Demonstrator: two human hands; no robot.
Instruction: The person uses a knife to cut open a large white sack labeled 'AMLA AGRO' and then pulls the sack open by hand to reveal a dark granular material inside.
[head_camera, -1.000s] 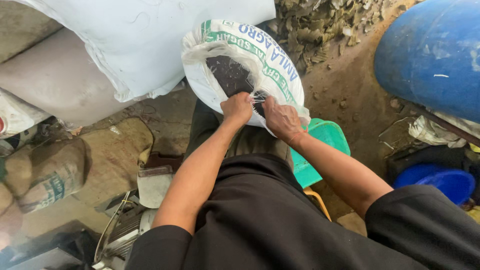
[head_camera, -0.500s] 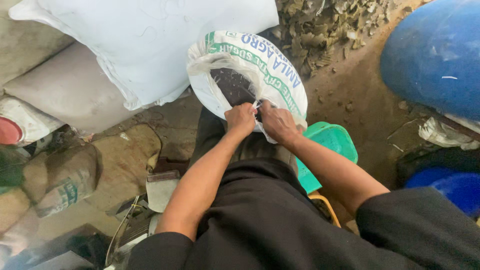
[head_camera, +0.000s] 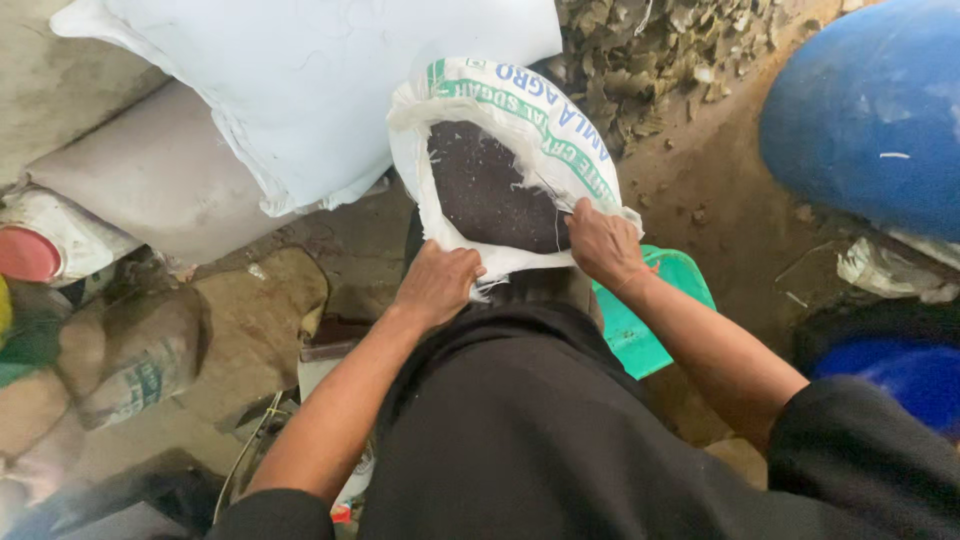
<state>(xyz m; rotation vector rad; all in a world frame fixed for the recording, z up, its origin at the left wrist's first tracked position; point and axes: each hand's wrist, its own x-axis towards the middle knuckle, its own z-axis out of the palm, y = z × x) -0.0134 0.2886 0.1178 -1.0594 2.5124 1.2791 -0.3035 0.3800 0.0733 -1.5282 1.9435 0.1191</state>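
A white woven sack (head_camera: 560, 130) with green and blue print stands open in front of me, its rim rolled down. Dark, fine material (head_camera: 490, 190) fills the inside. My left hand (head_camera: 437, 284) grips the near rim on the left side. My right hand (head_camera: 603, 243) holds the rim on the right, fingers curled over the frayed edge. Between my hands the sack's mouth is spread wide. Both forearms reach out from black sleeves.
Large white sacks (head_camera: 300, 90) lie stacked at the upper left. A blue drum (head_camera: 870, 110) stands at the right, a blue tub (head_camera: 900, 380) below it. A green plastic container (head_camera: 650, 320) sits under my right wrist. Dry leaf litter (head_camera: 660, 50) lies behind the sack.
My hands have moved apart along the rim, pulling the sack's mouth wider and showing more of the dark contents. The view has shifted slightly.
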